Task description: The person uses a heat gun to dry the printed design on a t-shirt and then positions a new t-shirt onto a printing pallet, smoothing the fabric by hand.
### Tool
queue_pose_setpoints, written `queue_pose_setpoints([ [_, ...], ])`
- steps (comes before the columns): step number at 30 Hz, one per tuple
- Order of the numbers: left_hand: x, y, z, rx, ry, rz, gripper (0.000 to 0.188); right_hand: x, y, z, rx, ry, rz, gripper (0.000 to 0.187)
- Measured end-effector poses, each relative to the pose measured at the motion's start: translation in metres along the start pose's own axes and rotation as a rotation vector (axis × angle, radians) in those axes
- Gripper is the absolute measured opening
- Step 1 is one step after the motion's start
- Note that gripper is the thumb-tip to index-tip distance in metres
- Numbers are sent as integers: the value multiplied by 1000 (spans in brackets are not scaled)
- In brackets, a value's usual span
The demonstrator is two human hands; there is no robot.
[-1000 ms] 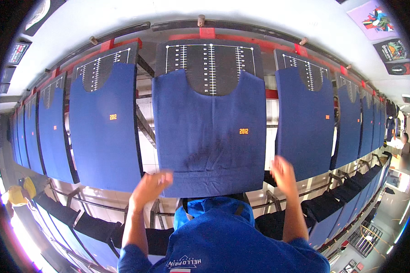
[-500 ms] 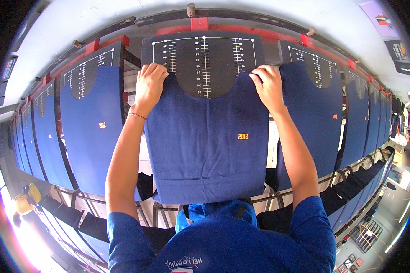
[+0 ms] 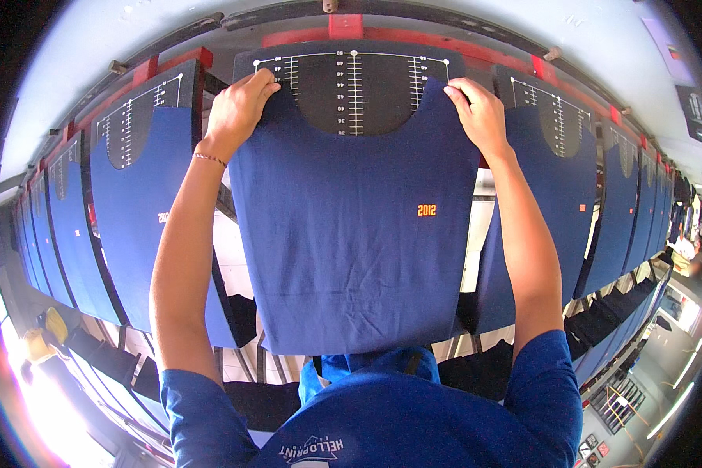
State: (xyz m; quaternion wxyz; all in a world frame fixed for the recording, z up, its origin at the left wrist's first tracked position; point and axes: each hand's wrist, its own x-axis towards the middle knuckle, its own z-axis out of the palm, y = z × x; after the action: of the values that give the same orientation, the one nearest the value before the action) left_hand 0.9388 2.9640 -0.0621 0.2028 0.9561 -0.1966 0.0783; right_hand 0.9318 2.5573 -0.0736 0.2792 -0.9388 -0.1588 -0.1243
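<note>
A navy blue shirt front panel with a scooped neckline lies over a dark board with white ruler marks. Its chest carries a small orange print right of the middle. My left hand, a braided band on its wrist, is closed in a pinch on the panel's left shoulder corner near the board's upper left edge. At the opposite shoulder, my right hand pinches the other corner between thumb and fingers. Some creases run across the lower part of the cloth, whose bottom edge hangs close to my body.
A similar board with a navy panel stands close on the left, another panel on the right. More recede along both sides. Red brackets join the boards to a dark rail. Black frame bars and dark pads lie below.
Both hands have moved up the board, away from me, drawing the panel's shoulders nearer the top ruler line. The neckline sits higher and the creases look flatter.
</note>
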Motion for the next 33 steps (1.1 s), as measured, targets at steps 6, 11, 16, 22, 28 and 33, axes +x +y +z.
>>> queue_pose_setpoints([
  [6, 7, -5, 8, 13, -34, 7, 23, 1, 5, 7, -44, -1, -44, 20],
  [11, 7, -2, 7, 36, -66, -38, 23, 2, -2, 2, -86, -83, 49, 23],
  [16, -18, 9, -6, 225, 173, -101, 34, -23, -9, -8, -96, 227, 45, 40],
  [22, -219, 30, 7, -824, 134, -859, 42, -224, -44, -21, 587, 104, 821, 50],
  [28, -411, 107, 12, -1212, -38, -1510, 63, -408, -111, -36, 1115, -145, 1747, 79],
  [33, -428, 121, 15, -1169, 53, -1360, 46, -463, -113, -32, 1443, 34, 1582, 67],
])
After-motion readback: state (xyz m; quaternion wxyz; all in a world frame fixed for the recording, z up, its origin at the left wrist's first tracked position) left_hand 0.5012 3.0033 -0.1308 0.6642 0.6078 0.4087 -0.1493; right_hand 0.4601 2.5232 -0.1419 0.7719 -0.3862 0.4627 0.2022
